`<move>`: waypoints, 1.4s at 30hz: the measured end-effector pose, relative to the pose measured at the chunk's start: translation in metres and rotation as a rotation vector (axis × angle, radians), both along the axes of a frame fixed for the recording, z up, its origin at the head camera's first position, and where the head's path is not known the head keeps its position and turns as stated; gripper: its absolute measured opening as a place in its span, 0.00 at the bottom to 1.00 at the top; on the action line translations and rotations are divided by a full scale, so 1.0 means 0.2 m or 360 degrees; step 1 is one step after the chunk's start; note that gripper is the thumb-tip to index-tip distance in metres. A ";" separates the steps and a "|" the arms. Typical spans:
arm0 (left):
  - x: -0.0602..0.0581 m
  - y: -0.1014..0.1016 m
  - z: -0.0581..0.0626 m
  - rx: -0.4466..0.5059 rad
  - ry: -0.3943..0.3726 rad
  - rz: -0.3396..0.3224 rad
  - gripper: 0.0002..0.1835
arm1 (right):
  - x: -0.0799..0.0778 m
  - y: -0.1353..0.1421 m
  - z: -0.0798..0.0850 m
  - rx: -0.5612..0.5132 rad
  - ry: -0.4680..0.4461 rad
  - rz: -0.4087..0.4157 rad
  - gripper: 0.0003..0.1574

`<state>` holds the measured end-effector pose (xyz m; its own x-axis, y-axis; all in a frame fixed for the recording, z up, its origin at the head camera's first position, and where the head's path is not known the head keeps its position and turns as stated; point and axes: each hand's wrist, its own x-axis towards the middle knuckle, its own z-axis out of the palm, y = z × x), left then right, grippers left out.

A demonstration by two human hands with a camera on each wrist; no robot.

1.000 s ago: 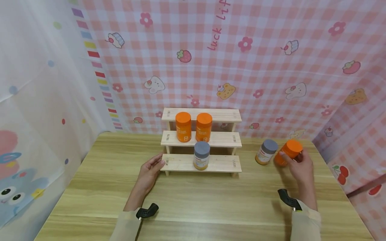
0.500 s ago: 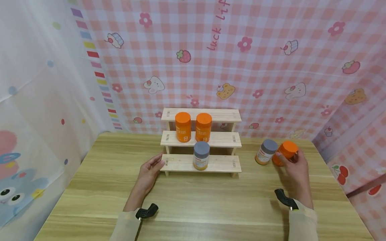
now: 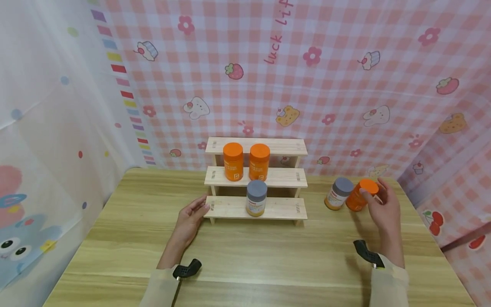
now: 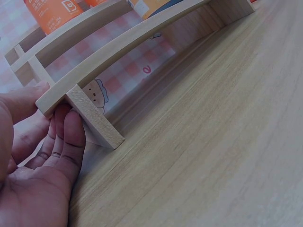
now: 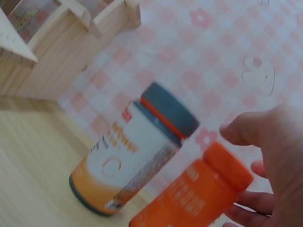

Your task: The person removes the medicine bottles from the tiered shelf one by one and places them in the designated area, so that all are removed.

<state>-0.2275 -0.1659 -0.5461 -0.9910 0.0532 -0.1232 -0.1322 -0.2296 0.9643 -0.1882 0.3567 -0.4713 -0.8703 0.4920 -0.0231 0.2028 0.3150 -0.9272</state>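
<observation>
In the head view, my left hand (image 3: 193, 216) grips the left end of the bottom step of a three-step wooden shelf (image 3: 226, 207). The left wrist view shows the thumb above the board (image 4: 94, 64) and curled fingers under it, beside the leg. At the right, an orange bottle (image 3: 357, 199) stands on the table, close beside a grey-lidded bottle (image 3: 335, 198) with a white label. My right hand (image 3: 385, 209) is spread at the right of the orange bottle. In the right wrist view, a gap separates the thumb (image 5: 241, 128) from the orange lid (image 5: 228, 166).
Two orange bottles (image 3: 233, 162) stand on the middle step. Another grey-lidded bottle (image 3: 256, 198) is on the bottom step. Behind the wooden table (image 3: 245, 264) hangs a pink checked cloth (image 3: 249, 98), with a white curtain (image 3: 50, 128) at the left.
My right hand moved the orange bottle left, up beside the grey-lidded one, then let go and drew back to the right. The left hand stayed on the shelf.
</observation>
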 end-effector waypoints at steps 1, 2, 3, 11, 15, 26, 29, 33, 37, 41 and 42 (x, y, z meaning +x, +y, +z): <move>0.00 0.00 0.00 -0.0002 0.0000 0.0001 0.28 | 0.00 -0.01 0.01 0.0011 0.0019 -0.0011 0.47; 0.00 0.00 0.00 -0.0007 0.0002 0.0001 0.28 | 0.00 -0.01 0.03 0.0031 0.0044 -0.0026 0.47; 0.00 0.00 0.00 -0.0010 0.0004 0.0001 0.28 | 0.00 -0.02 0.04 0.0040 0.0066 -0.0046 0.46; 0.00 0.00 0.00 -0.0041 0.0008 -0.0005 0.29 | 0.00 -0.09 0.12 0.0087 0.0211 -0.0096 0.44; 0.00 0.00 0.00 -0.0039 0.0008 -0.0009 0.28 | 0.00 -0.14 0.14 0.0118 0.0328 -0.0048 0.42; 0.00 0.00 0.00 -0.0028 0.0002 -0.0014 0.29 | -0.03 -0.28 0.14 0.0194 0.0452 0.0201 0.44; 0.00 -0.01 0.00 -0.0029 0.0017 -0.0016 0.29 | -0.04 -0.31 0.14 0.0229 0.0476 0.0267 0.44; 0.00 -0.01 0.00 -0.0018 0.0026 -0.0013 0.29 | -0.04 -0.35 0.14 0.0205 0.0506 0.0338 0.45; 0.00 0.00 0.01 -0.0006 0.0015 -0.0004 0.28 | -0.05 -0.38 0.15 0.0174 0.0516 0.0388 0.45; 0.01 0.00 0.01 -0.0014 0.0002 0.0002 0.28 | -0.04 -0.41 0.15 0.0186 0.0521 0.0422 0.45; 0.01 0.00 0.01 -0.0018 0.0000 0.0002 0.28 | -0.04 -0.42 0.16 0.0192 0.0525 0.0428 0.45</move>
